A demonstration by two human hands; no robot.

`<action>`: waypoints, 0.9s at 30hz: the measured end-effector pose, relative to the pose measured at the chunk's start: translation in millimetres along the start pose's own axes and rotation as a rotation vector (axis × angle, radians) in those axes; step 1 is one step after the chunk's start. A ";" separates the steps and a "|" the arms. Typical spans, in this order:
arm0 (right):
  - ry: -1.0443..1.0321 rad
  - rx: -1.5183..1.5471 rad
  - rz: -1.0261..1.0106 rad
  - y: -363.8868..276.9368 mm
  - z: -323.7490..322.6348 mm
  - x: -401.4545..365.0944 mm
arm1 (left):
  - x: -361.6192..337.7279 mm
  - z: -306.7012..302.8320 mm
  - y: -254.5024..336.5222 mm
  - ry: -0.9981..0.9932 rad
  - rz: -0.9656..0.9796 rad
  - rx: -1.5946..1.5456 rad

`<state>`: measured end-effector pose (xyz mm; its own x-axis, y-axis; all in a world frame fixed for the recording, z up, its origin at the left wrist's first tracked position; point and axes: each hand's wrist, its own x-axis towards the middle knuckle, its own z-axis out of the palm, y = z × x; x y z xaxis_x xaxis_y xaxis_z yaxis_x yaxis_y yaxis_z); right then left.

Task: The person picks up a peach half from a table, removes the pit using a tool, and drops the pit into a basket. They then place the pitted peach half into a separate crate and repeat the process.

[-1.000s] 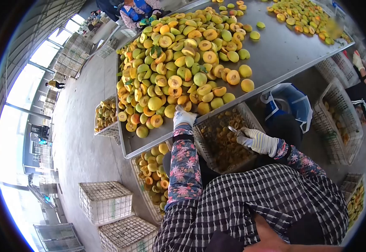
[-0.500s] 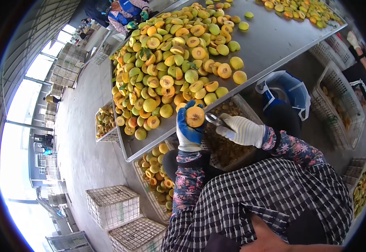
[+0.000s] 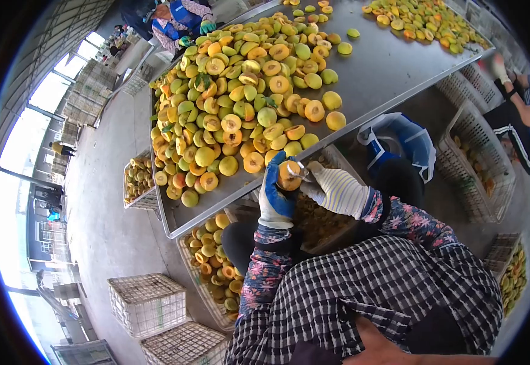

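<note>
My left hand point(image 3: 275, 204), in a white glove with a blue coated palm, holds a halved yellow peach point(image 3: 289, 176) with its cut face up. My right hand point(image 3: 341, 190), in a striped pale glove, is closed around a metal loop-ended pitting tool point(image 3: 304, 171). The tool's end meets the right side of the peach half; the fingers partly hide it. Both hands are just off the near edge of a metal table point(image 3: 380, 79). A large heap of halved peaches point(image 3: 231, 125) lies on it. Beneath my hands is a crate point(image 3: 353, 167) of dark bits.
A crate of peach halves point(image 3: 201, 292) stands below the table's left corner. Pale crates point(image 3: 149, 304) sit on the floor at left. To the right are a blue-lined bucket point(image 3: 423, 146) and another crate point(image 3: 490, 176). Co-workers point(image 3: 180, 21) work at the table's far side and right.
The tool has moved from beside the peach half onto its edge, with my right hand closer to my left. The peach half is tilted more. The whole view has shifted slightly.
</note>
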<state>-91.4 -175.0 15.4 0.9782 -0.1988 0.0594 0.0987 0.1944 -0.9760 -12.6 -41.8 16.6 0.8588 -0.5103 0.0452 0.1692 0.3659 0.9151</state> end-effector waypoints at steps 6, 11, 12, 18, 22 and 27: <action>0.023 -0.890 -0.441 -32.0 0.4 6.8 | 5.8 9.6 -12.4 -0.019 -0.285 -0.620; -0.047 -0.900 -0.284 -6.2 -31.2 8.0 | -2.3 -0.9 -8.4 0.024 -0.027 -0.160; -0.039 -0.976 -0.177 -21.7 -32.9 2.9 | 0.0 3.8 2.0 0.055 -0.178 -0.480; -0.083 -0.856 -0.275 -22.2 -20.0 3.9 | 3.8 -8.3 -23.4 -0.154 0.102 0.271; 0.031 -0.991 -0.316 -35.0 -37.7 2.2 | 8.3 -8.0 -9.2 -0.085 -0.092 -0.365; -0.060 -0.856 -0.316 -13.5 -22.3 -10.6 | 8.4 -1.7 -12.0 0.174 -0.077 -0.355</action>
<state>-107.2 -196.9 23.2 0.9390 -0.0672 0.3373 0.2173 -0.6443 -0.7332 -6.6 -49.2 5.3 0.9011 -0.4183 -0.1141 0.3662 0.5933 0.7168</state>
